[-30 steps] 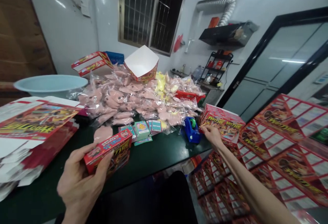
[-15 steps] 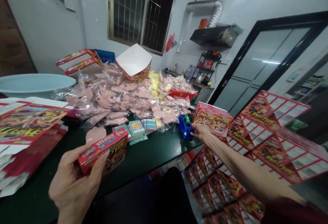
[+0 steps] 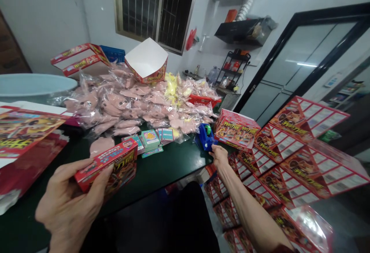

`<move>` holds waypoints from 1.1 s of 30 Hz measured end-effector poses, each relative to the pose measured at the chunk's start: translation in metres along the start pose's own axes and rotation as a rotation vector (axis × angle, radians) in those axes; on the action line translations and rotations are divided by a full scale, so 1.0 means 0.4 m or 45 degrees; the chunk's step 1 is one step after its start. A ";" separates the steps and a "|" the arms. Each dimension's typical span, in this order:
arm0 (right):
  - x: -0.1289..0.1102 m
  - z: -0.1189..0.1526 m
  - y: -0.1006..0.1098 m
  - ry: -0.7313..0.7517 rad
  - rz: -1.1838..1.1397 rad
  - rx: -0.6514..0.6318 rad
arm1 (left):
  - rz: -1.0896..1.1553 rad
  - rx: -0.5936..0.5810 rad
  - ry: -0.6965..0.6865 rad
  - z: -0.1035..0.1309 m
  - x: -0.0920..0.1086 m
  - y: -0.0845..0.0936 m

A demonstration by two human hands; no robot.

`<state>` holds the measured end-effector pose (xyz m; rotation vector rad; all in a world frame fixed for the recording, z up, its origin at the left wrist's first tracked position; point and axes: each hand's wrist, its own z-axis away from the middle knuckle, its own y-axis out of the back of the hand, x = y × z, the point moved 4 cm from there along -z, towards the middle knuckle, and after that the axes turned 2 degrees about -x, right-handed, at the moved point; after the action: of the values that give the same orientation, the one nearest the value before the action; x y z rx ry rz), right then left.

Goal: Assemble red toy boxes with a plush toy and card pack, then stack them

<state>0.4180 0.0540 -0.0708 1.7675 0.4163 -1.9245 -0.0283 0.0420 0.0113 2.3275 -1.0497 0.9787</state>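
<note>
My left hand (image 3: 72, 195) grips a small red printed cardboard box (image 3: 121, 168) between thumb and fingers, tilted above the table at the lower left. At the table's right edge, my right hand (image 3: 219, 154) has its fingertips pinched together at the front end of a blue tape dispenser (image 3: 207, 141). A green-cored roll (image 3: 208, 129) sits in the dispenser. Any tape in those fingertips is too small to make out. Small stacks of printed cards (image 3: 150, 138) lie between the box and the dispenser, near a flat pink piece (image 3: 101, 146).
Bagged pink plush toys (image 3: 115, 104) heap across the table's back, an open carton (image 3: 147, 62) on top. Flattened printed cartons (image 3: 29, 133) pile at left beside a pale blue basin (image 3: 34, 85). Packed boxes (image 3: 238, 129) stand right, with stacked display boxes (image 3: 306, 164) beyond the edge.
My view has shifted slightly. My right hand has moved a little down and toward me at the dispenser's front end. The box stays in my left hand.
</note>
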 end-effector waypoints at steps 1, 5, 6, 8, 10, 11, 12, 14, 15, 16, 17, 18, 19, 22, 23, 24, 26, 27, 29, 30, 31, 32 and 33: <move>-0.004 -0.004 0.003 0.016 0.039 0.002 | -0.001 -0.006 -0.004 -0.003 0.004 -0.001; -0.027 0.025 0.023 0.155 0.192 -0.010 | 0.107 0.035 -0.150 -0.008 0.020 0.003; -0.031 0.047 0.026 0.204 0.218 -0.018 | 0.140 0.030 -0.196 -0.007 0.023 0.006; -0.036 0.111 0.024 0.302 0.250 -0.052 | 0.189 -0.030 -0.231 -0.005 0.025 0.009; -0.045 0.204 0.007 0.396 0.253 -0.127 | 0.241 -0.137 -0.200 -0.004 0.022 0.008; -0.054 0.261 -0.009 0.435 0.242 -0.197 | 0.262 -0.171 -0.182 -0.003 0.022 0.008; -0.067 0.325 -0.031 0.466 0.228 -0.303 | 0.276 -0.185 -0.171 -0.002 0.022 0.009; -0.108 0.469 -0.101 0.507 0.131 -0.721 | 0.286 -0.179 -0.169 0.000 0.026 0.014; -0.134 0.539 -0.139 0.512 0.048 -0.924 | 0.282 -0.174 -0.169 0.002 0.028 0.015; -0.161 0.600 -0.176 0.512 -0.037 -1.074 | 0.273 -0.176 -0.167 0.004 0.030 0.017; -0.187 0.650 -0.210 0.490 -0.154 -1.179 | 0.262 -0.186 -0.163 0.006 0.031 0.018; -0.207 0.687 -0.243 0.443 -0.269 -1.267 | 0.252 -0.203 -0.160 0.008 0.032 0.018; -0.221 0.713 -0.273 0.387 -0.370 -1.328 | 0.245 -0.219 -0.159 0.009 0.033 0.019; -0.226 0.738 -0.331 0.210 -0.532 -1.403 | 0.222 -0.248 -0.155 0.013 0.032 0.022; -0.220 0.738 -0.339 0.167 -0.537 -1.394 | 0.214 -0.250 -0.150 0.014 0.032 0.023; -0.212 0.736 -0.342 0.134 -0.529 -1.374 | 0.208 -0.253 -0.144 0.014 0.031 0.023; -0.202 0.733 -0.341 0.083 -0.519 -1.325 | 0.211 -0.263 -0.143 0.014 0.031 0.023; -0.200 0.734 -0.339 0.060 -0.521 -1.302 | 0.221 -0.268 -0.150 0.013 0.031 0.022; -0.202 0.739 -0.336 0.015 -0.544 -1.266 | 0.244 -0.282 -0.171 0.012 0.033 0.021; -0.205 0.742 -0.336 -0.006 -0.556 -1.254 | 0.252 -0.291 -0.181 0.010 0.034 0.021; -0.209 0.744 -0.337 -0.026 -0.563 -1.242 | 0.256 -0.303 -0.190 0.008 0.036 0.021; -0.212 0.746 -0.338 -0.045 -0.561 -1.235 | 0.257 -0.319 -0.204 0.006 0.038 0.022; -0.215 0.747 -0.340 -0.061 -0.555 -1.232 | 0.254 -0.338 -0.227 0.002 0.041 0.023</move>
<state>0.0972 0.0209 0.0343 1.0209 1.5050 -1.5495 -0.0273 0.0275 0.0236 2.1508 -1.4125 0.6590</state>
